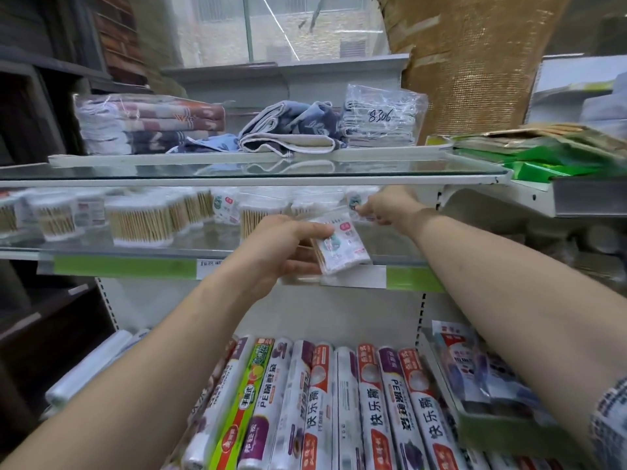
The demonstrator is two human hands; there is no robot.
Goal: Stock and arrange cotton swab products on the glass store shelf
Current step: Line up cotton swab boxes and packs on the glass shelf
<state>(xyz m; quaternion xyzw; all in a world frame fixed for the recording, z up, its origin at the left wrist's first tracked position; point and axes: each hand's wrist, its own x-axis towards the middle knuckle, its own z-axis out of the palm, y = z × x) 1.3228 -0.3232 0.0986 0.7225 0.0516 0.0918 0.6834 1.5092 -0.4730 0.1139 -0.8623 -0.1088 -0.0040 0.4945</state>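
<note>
Rolls of plastic wrap (pixel 339 408) lie closest to the camera on the bottom shelf, packed side by side with their long axes running front to back. Above them both bare forearms reach up toward the glass shelf (pixel 84 247), whose front edge carries a green price strip (pixel 125 268).

At that front edge, a little right of the middle, the left hand (pixel 281 249) grips a flat bag of cotton swabs (pixel 339 247). Its thumb lies across the top of the bag and its fingers curl beneath, so the hand is closed firmly on it. The bag overhangs the edge slightly. Its long axis, and the sticks inside, tilt from upper left to lower right, with the printed face turned up toward the camera.

Further back and toward the right end of the glass shelf, the right hand (pixel 390 203) reaches in under the shelf above. Its fingertips pinch the corner of a second swab bag (pixel 359 206), which stands close to upright among the stock there; how much of that bag the hand has hold of cannot be told, since the hand covers part of it.

Round tubs of wooden-stick swabs (pixel 139 223) fill the left and middle of the glass shelf, upright, with their sticks vertical, and more bags (pixel 225 205) stand behind them.

On the upper shelf (pixel 237 176) lie folded towels (pixel 149 123), a loose blue towel (pixel 295 128) and a wrapped bundle marked 8306 (pixel 380 117).
</note>
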